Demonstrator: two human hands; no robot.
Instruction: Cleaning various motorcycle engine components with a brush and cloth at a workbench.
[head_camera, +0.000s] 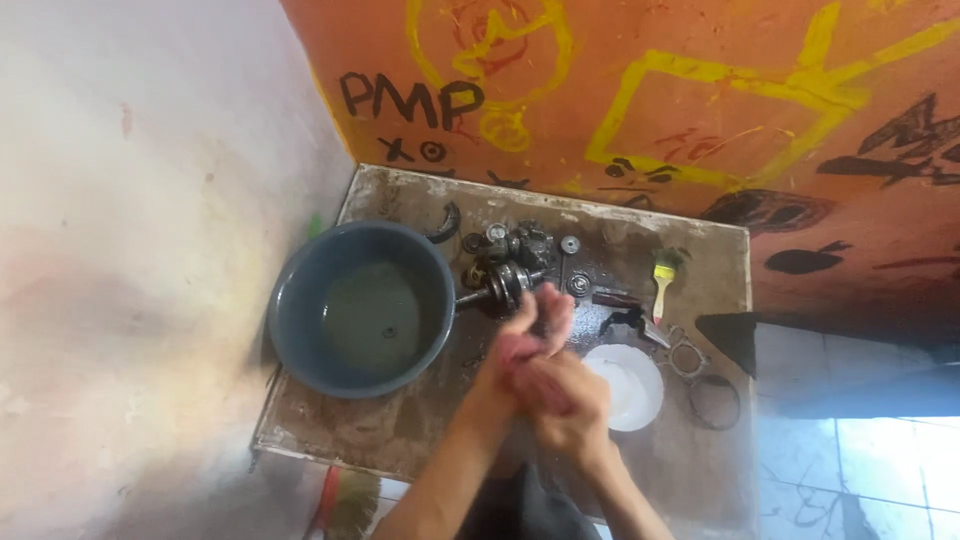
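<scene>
- My left hand (530, 318) and right hand (566, 398) are pressed together over the middle of the grimy workbench (400, 440), with a pinkish-red rag (520, 352) bunched between them.
- The right hand is curled closed around that rag; the left lies against it with fingers stretched forward — whether it truly pinches the cloth I cannot tell.
- Just ahead of my fingertips lies a metal crankshaft assembly (500, 283), its shaft end pointing toward the dark blue basin (300, 300), which holds murky liquid.
- Behind it sit more engine parts (528, 243) and a round bearing (570, 244); a second bearing (579, 285) lies to the right.
- To my right: a yellow-handled brush (662, 280), a white round lid (628, 385), and a thin ring gasket (714, 402).
- As I judge it, this is the wiping step — cloth in hand, part not yet lifted.
- The next move would call for a firm hold on the greasy crankshaft, clear of the basin rim.
</scene>
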